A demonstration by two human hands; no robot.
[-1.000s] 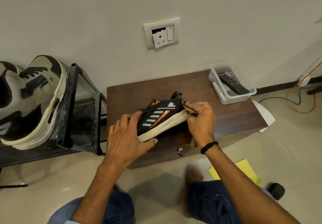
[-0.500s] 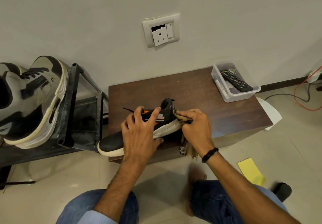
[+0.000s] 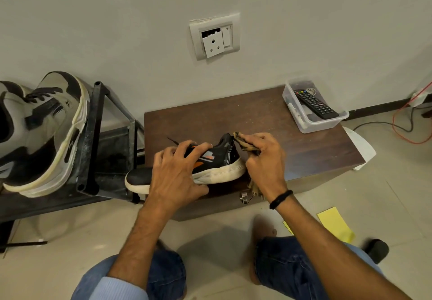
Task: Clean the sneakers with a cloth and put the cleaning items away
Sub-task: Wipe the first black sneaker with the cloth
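- Left hand (image 3: 174, 176), fingers curled over the laces, gripped the sneaker (image 3: 225, 157) at its middle as half a second before; the toe overhung the worktop (image 3: 257, 117) at its left edge.
- Right hand (image 3: 265, 159) pinched the cloth (image 3: 243, 142), now higher on the heel.
- Both hands hid the sneaker's midsection and most of the cloth.

One black sneaker (image 3: 224, 157), two grey sneakers (image 3: 46, 133), one cloth (image 3: 245, 145), one remote (image 3: 315, 103), one plastic tub (image 3: 314, 128), one wall socket (image 3: 214, 36).
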